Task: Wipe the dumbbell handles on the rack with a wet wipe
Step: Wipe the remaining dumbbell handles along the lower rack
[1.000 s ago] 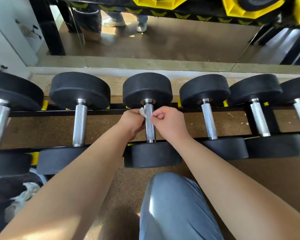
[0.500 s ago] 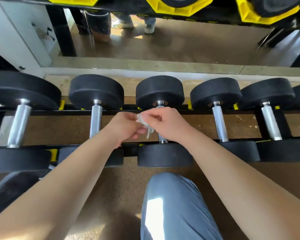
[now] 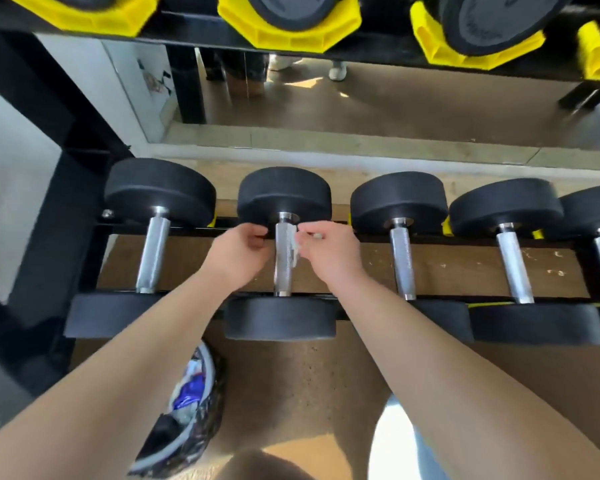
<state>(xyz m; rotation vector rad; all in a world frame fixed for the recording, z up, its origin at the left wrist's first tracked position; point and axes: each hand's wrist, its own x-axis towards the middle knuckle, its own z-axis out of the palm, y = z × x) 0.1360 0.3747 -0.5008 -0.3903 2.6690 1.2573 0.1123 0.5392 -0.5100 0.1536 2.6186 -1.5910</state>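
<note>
On the far left I see the first dumbbell handle [image 3: 152,254] lying across the black rack [image 3: 82,202]. Below it on the floor sits a bin [image 3: 201,427] with trash inside. Next comes my left hand [image 3: 238,252]. Its fingers are curled just beside the second dumbbell handle [image 3: 283,271], and I cannot tell if they hold anything. The wet wipe [image 3: 294,249] is a small white scrap on the right side of that handle, near its far end. My right hand [image 3: 329,252] pinches it with thumb and fingertip. The third dumbbell handle [image 3: 403,261] lies further right.
</note>
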